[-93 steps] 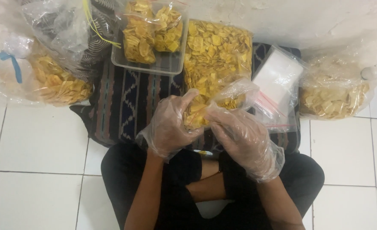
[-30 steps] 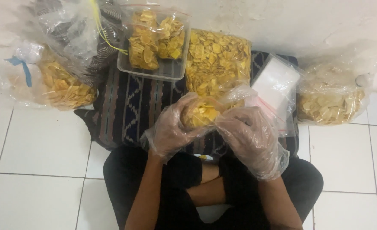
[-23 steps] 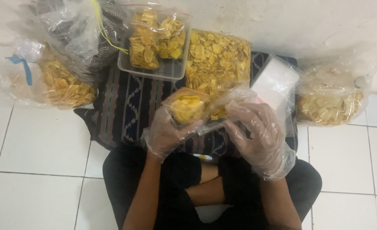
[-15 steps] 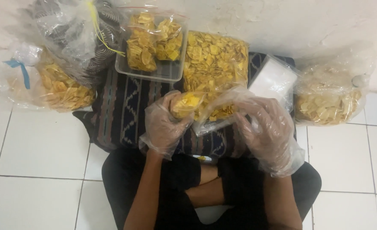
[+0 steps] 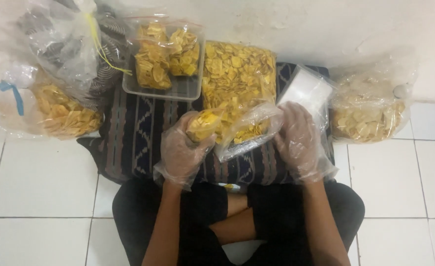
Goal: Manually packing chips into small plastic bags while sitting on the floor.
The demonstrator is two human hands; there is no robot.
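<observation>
A: Head view. Left hand?
B: Gloved, fingers curled tight around small bag of banana chips, above striped cloth.
A: Right hand?
B: Fingers spread loosely, resting on stack of empty zip bags, gripping nothing.

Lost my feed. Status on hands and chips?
Left hand grips small chip bag. Right hand open by empty bags. Big chip bag between them.

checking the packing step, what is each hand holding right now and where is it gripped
The left hand grips a small filled bag of yellow chips around its lower body. The right hand holds nothing; it rests open by the stack of empty bags.
</observation>
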